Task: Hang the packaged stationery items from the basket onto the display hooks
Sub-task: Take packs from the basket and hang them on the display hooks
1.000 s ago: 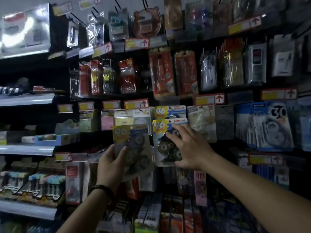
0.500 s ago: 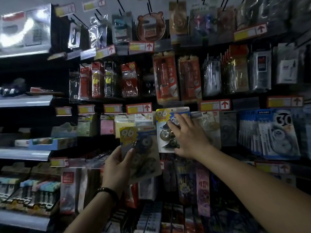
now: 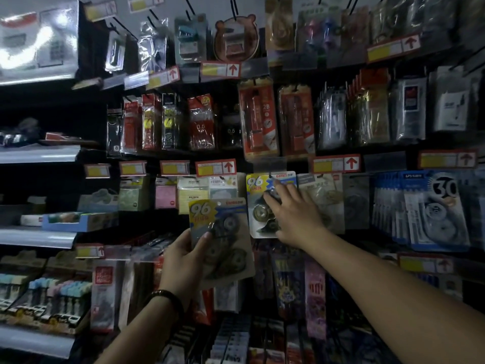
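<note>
The right grip (image 3: 296, 219) has risen with the yellow-and-blue "96" correction-tape blister card (image 3: 258, 206), now at the black wire hook (image 3: 270, 176), flat fingers (image 3: 274, 199) pressing it. Slide it fully back before releasing. The left grip (image 3: 183, 258) clasps a matching second card (image 3: 223, 240) just below-left.

I see two hands in the head view: left hand (image 3: 183, 256) and right hand (image 3: 296, 216), both uncovered. Left wrist: one dark bracelet (image 3: 164, 298), a rounded band with a faint brownish gloss on its upper edge; I cannot tell whether it is beaded. Left forearm (image 3: 136, 334) and right forearm (image 3: 380, 279) are bare down to the frame edge.
</note>
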Available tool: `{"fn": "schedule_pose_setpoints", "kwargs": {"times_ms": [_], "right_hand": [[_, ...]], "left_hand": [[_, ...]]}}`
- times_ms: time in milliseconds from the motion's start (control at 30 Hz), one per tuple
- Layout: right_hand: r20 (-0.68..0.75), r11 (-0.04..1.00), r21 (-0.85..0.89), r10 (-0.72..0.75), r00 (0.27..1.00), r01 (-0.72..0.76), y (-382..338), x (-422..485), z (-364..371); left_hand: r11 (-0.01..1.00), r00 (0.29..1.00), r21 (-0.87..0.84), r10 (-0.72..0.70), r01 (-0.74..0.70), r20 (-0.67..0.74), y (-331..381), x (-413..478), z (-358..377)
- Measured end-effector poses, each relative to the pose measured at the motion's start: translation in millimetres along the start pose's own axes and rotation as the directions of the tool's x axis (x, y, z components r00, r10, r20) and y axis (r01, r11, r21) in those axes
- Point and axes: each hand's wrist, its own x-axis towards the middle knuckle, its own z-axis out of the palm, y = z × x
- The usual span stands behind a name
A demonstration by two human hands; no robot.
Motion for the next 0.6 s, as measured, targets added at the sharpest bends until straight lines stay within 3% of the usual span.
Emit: {"fn": "schedule_pose_setpoints", "kwargs": {"times_ms": [200,267,367,500,600], "right_hand": [[-0.007,0.993,0.114,-0.014,1.0,0.014,3,-1,-5],[-0.149,0.98,0.175,-0.063,0.987,0.089,3,-10,-7],[-0.385,0.916,0.272,-0.178,0.906,0.295,1,-27,-7],[-0.257,0.853,0.282,-0.374,0.891,0.439,-7,-45,-10],[-0.229,0.865,0.267,-0.37,0.9,0.424,-7,-50,-10]], "left_hand": [[1.0,1.0,0.022,0.012,-0.012,0.009,2,2,7],[1.0,1.0,0.008,0.0,0.0,0.013,4,2,11],[1.0,1.0,0.017,-0.007,0.007,0.021,5,5,17],[0.999,0.999,-0.03,-0.021,0.021,0.024,5,5,32],[0.992,0.997,-0.111,-0.058,0.063,0.043,6,5,41]]}}
